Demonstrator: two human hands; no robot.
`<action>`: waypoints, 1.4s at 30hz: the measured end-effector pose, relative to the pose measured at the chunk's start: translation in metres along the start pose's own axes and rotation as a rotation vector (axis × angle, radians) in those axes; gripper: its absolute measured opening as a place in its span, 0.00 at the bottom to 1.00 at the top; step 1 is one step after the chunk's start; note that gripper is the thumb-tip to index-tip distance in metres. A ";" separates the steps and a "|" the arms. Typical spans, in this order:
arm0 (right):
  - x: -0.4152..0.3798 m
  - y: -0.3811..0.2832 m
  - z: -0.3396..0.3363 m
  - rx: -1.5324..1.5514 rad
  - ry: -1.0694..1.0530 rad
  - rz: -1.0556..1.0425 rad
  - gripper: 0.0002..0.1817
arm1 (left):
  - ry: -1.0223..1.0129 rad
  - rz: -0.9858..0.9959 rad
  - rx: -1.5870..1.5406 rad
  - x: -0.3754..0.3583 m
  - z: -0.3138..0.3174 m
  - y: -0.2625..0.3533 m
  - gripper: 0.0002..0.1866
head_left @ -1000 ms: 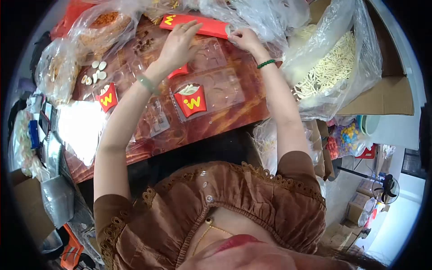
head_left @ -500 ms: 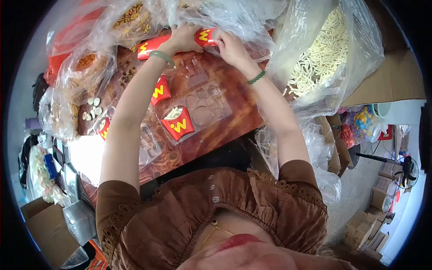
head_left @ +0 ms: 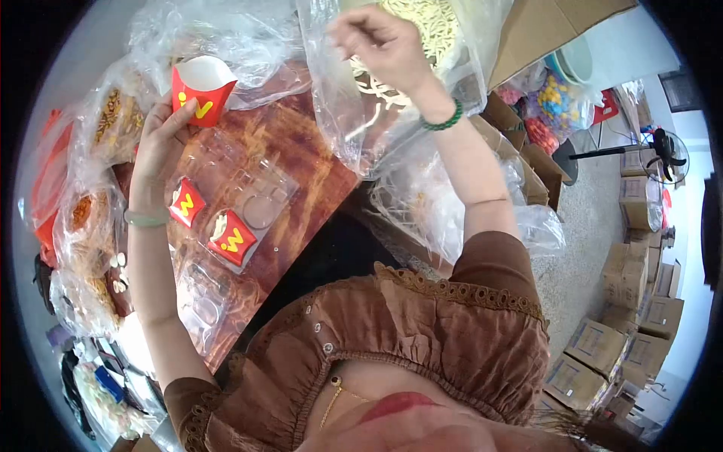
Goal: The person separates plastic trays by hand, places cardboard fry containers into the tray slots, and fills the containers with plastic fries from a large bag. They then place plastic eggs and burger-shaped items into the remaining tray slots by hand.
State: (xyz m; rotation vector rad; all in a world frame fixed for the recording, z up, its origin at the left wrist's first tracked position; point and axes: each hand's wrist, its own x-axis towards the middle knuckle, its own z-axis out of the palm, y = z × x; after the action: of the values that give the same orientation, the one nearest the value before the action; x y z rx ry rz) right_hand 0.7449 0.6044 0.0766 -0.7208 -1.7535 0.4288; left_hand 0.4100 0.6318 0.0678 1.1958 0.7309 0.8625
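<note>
My left hand (head_left: 163, 135) holds an opened red box (head_left: 203, 94) with a yellow mark, its white inside showing at the top. Over the clear bag of pale fry-shaped pieces (head_left: 440, 34) is my right hand (head_left: 388, 47), blurred, its fingers curled; whether anything is between them I cannot make out. On the wooden table lie a small red box (head_left: 187, 203) and another red box filled with pale pieces (head_left: 232, 239), the latter in a clear plastic tray (head_left: 263, 202).
Clear bags with orange and brown pieces (head_left: 113, 124) line the left side. A cardboard flap (head_left: 553, 30) rises beyond the fry bag. A fan (head_left: 666, 154) and stacked cartons (head_left: 602, 346) stand at the right.
My view has turned to the right. My hands have moved apart; the left has lifted one red box, now opened, and the right has moved over the bag of pale pieces.
</note>
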 end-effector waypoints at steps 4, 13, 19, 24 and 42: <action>-0.022 0.076 -0.080 -0.642 -0.295 0.756 0.21 | -0.046 0.023 -0.132 -0.010 0.055 -0.018 0.20; -0.020 0.125 -0.031 -1.008 -0.625 0.886 0.43 | -0.246 -0.093 -0.081 -0.002 0.177 -0.076 0.21; -0.029 0.132 -0.031 -1.084 -0.664 0.833 0.39 | -0.264 -0.165 -0.056 0.008 0.192 -0.106 0.17; -0.016 0.140 -0.041 -0.993 -0.814 0.915 0.28 | -0.223 -0.213 -0.175 0.028 0.202 -0.124 0.16; 0.013 0.051 -0.089 -0.789 -0.622 0.802 0.22 | 0.004 -0.243 -0.319 0.077 0.218 -0.129 0.17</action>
State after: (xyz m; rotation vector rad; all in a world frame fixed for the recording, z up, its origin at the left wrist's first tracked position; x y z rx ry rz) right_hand 0.8403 0.6440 0.0810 -2.0596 -2.1644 0.5209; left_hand 0.6565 0.5773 -0.0119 0.8041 0.6953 0.7452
